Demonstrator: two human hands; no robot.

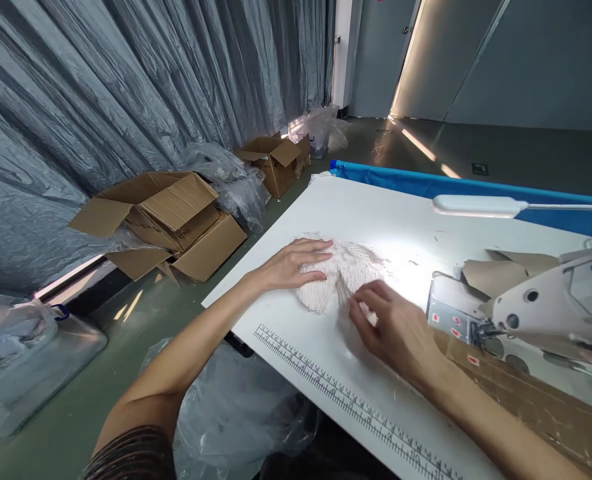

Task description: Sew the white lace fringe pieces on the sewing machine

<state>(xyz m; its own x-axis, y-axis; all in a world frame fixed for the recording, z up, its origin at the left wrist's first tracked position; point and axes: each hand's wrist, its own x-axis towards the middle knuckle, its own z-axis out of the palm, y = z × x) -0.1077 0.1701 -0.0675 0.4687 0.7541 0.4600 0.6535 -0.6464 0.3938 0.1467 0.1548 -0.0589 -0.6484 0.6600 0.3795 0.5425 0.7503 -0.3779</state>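
White knit fabric [313, 297] lies bunched in a rounded heap on the worktable [376, 207], in the head view, inward from the edge nearest the person. The left hand [296, 263] rests palm down on the heap, its fingers reaching across the cloth and slightly apart, the thumb set well away from them; that flat hold probably keeps the fabric from sliding on the smooth tabletop. The right hand [393, 320] is at the other side of the heap with its fingers curled. Its thumb and forefinger come together at the ends of some loose strands [343, 288] and seem to pinch them, though the exact grip is too small to make out. With one hand flat and the other at the strands, the cloth looks steadied against a pull.

A white lamp [479, 207] hangs over the worktable, and a bright patch lies just beside the heap, likely to show up fine threads. Along the near edge of the worktable runs a printed ruler [336, 393], placed where lengths could be read off easily. At the right-hand end of the worktable stands a sewing machine [551, 300], apart from the fabric. On the floor beyond the left edge of the worktable are open cardboard boxes [191, 223].
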